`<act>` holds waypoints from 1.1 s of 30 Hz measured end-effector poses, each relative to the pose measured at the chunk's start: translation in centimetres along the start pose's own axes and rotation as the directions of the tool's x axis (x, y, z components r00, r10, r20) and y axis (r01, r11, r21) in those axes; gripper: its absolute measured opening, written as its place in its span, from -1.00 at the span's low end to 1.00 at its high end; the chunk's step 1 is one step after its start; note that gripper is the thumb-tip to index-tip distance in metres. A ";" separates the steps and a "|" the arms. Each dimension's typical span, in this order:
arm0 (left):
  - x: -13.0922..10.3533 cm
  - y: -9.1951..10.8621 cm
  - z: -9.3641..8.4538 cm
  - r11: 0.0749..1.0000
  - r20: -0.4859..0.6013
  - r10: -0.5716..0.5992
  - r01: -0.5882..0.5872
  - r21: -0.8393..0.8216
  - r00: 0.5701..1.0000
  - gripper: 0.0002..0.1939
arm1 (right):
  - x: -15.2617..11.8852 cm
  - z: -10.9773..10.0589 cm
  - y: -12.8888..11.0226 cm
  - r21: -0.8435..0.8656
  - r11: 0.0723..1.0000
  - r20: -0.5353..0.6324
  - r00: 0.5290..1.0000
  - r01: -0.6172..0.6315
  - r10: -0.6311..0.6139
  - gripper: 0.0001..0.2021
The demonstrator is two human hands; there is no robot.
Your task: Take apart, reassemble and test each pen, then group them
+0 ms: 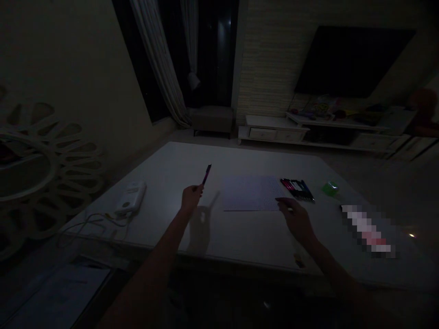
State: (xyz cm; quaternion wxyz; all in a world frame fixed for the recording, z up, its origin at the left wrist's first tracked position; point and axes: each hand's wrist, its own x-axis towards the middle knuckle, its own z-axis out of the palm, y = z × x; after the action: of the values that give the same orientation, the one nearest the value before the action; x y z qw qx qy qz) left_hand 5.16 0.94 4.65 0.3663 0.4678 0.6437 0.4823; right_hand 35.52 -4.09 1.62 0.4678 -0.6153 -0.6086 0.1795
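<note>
My left hand [192, 197] is closed around a purple pen [206, 174] with a dark end. The pen points up and away, above the white table [164, 176], and a shadow falls on the tabletop beside it. To the right of that hand lies a pale sheet of paper [252, 194], apparently lined or covered in writing. My right hand [295, 218] is at the paper's right edge, holding nothing visible, with a gap between thumb and fingers. Just beyond it lies a row of several pens [297, 189] in dark, pink and blue colours.
A round green object [330, 188] stands right of the pens, and a blurred-out item [368, 230] lies nearer. On the left is a white box-like device [131, 197] with cables [92, 221]. The room is dark; a low cabinet [274, 132] stands beyond the table.
</note>
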 end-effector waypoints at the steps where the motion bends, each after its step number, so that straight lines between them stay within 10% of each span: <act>1: -0.6 0.0 1.1 0.999 0.068 -0.028 0.029 -0.022 0.997 -0.66 | -0.3 0.7 -0.6 0.043 0.999 0.086 0.996 -0.011 0.007 -0.64; 4: -3.7 -0.3 4.9 0.969 0.394 -0.067 0.155 -0.195 0.917 -0.57 | -0.9 2.4 -2.3 0.199 0.978 0.286 0.958 -0.065 0.006 -0.60; 9: -8.8 -0.6 9.6 0.977 0.588 -0.068 0.173 -0.124 0.806 -0.51 | -1.3 3.5 -3.8 0.333 0.927 0.387 0.922 -0.174 0.034 -0.65; 14: -8.8 0.6 8.8 0.865 0.370 0.349 -0.448 0.227 0.861 -0.71 | -0.6 1.9 -2.9 0.199 0.960 0.374 0.921 -0.197 0.112 -0.66; 17: -7.8 1.2 7.6 0.419 0.417 0.675 -0.781 0.464 0.609 -0.57 | -0.2 0.5 -2.5 0.114 0.985 0.483 0.874 -0.132 0.061 -0.65; 20: -7.2 1.0 7.2 0.166 0.562 0.700 -0.866 0.472 0.440 -0.70 | -0.1 0.0 -2.4 0.132 0.981 0.556 0.830 -0.141 0.045 -0.60; 27: -6.9 0.1 7.4 0.181 0.661 0.560 -0.852 0.491 0.499 -0.86 | -0.6 1.8 -2.2 0.230 0.808 0.626 0.718 -0.543 0.304 -0.48; 33: -6.7 0.1 7.2 0.249 0.647 0.509 -0.817 0.521 0.567 -0.76 | -0.9 1.5 -2.6 0.195 0.976 0.417 0.909 -0.093 0.003 -0.74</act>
State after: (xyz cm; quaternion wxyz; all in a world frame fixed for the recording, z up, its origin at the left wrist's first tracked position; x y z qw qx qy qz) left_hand 13.77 -3.51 2.98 -0.0162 0.8822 0.4404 0.1659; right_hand 32.62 -4.81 2.62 0.3859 -0.5252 -0.6560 0.3807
